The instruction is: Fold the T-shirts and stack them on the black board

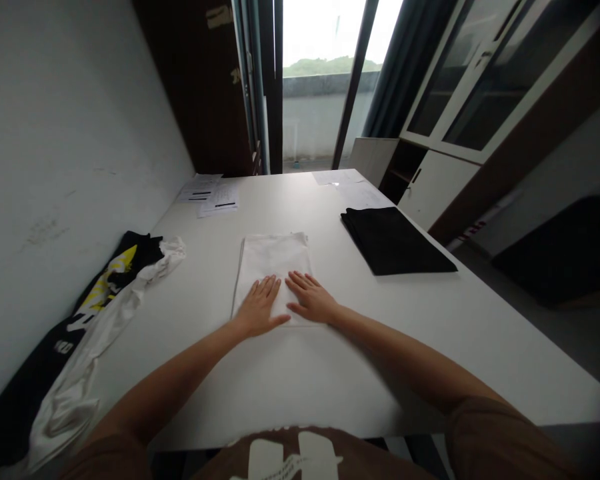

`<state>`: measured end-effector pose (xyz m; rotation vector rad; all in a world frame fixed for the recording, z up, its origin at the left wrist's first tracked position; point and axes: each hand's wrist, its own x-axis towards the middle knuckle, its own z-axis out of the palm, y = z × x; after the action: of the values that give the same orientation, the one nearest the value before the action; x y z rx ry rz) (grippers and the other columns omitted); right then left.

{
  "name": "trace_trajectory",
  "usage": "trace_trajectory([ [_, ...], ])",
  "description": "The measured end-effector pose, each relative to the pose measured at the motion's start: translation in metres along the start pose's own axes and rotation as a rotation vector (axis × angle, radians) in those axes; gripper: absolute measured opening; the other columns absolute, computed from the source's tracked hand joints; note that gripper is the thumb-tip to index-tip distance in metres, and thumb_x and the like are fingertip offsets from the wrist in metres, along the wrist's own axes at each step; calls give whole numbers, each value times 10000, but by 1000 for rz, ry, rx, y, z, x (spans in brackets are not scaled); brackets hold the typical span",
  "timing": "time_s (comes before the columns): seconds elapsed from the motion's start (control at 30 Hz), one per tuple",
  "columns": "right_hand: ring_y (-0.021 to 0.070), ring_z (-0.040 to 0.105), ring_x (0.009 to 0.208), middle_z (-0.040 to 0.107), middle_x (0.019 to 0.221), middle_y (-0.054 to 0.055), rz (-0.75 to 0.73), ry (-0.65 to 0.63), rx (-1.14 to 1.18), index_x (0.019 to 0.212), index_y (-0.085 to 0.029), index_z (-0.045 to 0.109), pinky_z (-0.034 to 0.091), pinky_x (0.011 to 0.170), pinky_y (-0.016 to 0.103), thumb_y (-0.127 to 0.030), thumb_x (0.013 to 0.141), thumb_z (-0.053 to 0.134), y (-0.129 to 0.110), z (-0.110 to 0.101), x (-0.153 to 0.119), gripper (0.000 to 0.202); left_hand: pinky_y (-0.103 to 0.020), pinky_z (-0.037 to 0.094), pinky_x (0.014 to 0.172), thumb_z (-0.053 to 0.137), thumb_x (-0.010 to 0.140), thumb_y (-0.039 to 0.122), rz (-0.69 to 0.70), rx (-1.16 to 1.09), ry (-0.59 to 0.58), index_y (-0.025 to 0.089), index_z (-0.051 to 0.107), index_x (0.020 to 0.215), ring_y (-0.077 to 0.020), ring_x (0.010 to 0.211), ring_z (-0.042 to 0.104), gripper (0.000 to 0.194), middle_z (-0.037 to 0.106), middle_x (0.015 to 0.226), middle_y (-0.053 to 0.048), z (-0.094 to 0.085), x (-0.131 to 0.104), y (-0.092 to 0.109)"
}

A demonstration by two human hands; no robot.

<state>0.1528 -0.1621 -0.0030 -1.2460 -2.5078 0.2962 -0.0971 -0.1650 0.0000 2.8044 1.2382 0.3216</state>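
Note:
A folded white cloth lies flat in a neat rectangle on the white table. My left hand rests palm down on its near left part, fingers stretched out and thumb pointing right. On its near right part lies my right hand, also flat with the fingers spread. The two hands are close together but do not touch. Neither hand grips anything. Parts of the cloth's near edge are hidden under the hands.
A folded black cloth lies on the table's right side. Crumpled white cloth and black cloth with yellow print lie along the left wall. Papers are at the far left, more papers at the far right.

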Motion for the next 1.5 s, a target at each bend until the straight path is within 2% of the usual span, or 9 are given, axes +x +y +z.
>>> trace_trajectory([
  [0.3, 286, 112, 1558, 117, 1682, 110, 90, -108, -86, 1638, -192, 204, 123, 1263, 508, -668, 1002, 373, 12, -15, -32, 813, -487, 95, 1274, 408, 928, 762, -19, 62, -72, 226, 246, 1627, -285, 1569, 115, 895, 178, 1690, -99, -16, -34, -37],
  [0.53, 294, 127, 1555, 176, 1677, 80, 142, -146, -89, 1622, -226, 280, 169, 1262, 506, -670, 986, 410, 58, -36, -68, 786, -512, 138, 1259, 339, 982, 685, -180, 88, -154, 240, 241, 1629, -278, 1564, 149, 791, 181, 1687, -88, -26, -72, -95],
  [0.6, 291, 127, 1557, 162, 1683, 88, 156, -98, -98, 1611, -203, 310, 197, 1255, 502, -638, 1000, 402, 65, -35, -59, 756, -504, 152, 1258, 301, 1001, 659, -227, 89, -109, 218, 264, 1621, -276, 1565, 143, 762, 151, 1695, -91, -27, -62, -96],
  [0.7, 283, 148, 1555, 161, 1683, 114, 120, -18, -89, 1620, -169, 273, 206, 1251, 494, -597, 1014, 406, 57, -26, -18, 754, -484, 155, 1261, 281, 1019, 628, -199, 84, -21, 182, 273, 1613, -267, 1565, 146, 743, 171, 1693, -103, -20, -24, -80],
  [0.83, 248, 143, 1558, 209, 1673, 108, 18, -13, -89, 1617, -175, 280, 154, 1259, 476, -532, 1052, 347, 30, -6, 53, 672, -506, 188, 1244, 317, 1025, 592, -175, 60, -56, 167, 338, 1582, -297, 1550, 204, 701, 254, 1668, -140, 3, 38, -58],
  [0.93, 253, 144, 1557, 229, 1666, 117, 55, -58, -111, 1605, -162, 312, 133, 1259, 464, -532, 1058, 317, 26, 4, 85, 660, -521, 165, 1243, 324, 1023, 589, -187, 63, -41, 184, 329, 1586, -299, 1547, 213, 693, 264, 1665, -141, 20, 65, -63],
  [1.27, 276, 63, 1566, 73, 1693, 119, 330, -100, -143, 1634, -176, 215, 112, 1248, 498, -690, 1005, 264, 97, -3, 86, 814, -583, 227, 1200, 303, 1003, 647, -384, 93, 2, 192, 303, 1595, -336, 1538, 223, 747, 229, 1673, -154, 25, 76, -129],
  [1.4, 284, 114, 1561, 155, 1681, 144, 440, -52, -170, 1604, -139, 304, 134, 1244, 506, -591, 1028, 292, 107, -10, 94, 732, -593, 210, 1204, 367, 1009, 523, -450, 121, 57, 151, 336, 1575, -343, 1537, 220, 678, 259, 1656, -190, 24, 96, -127],
  [1.5, 273, 117, 1561, 199, 1673, 136, 342, 19, -206, 1585, -142, 350, 108, 1250, 505, -475, 1041, 322, 101, -10, 113, 638, -537, 182, 1236, 390, 996, 338, -273, 123, 82, 147, 348, 1572, -293, 1548, 203, 608, 254, 1666, -153, 26, 121, -116],
])
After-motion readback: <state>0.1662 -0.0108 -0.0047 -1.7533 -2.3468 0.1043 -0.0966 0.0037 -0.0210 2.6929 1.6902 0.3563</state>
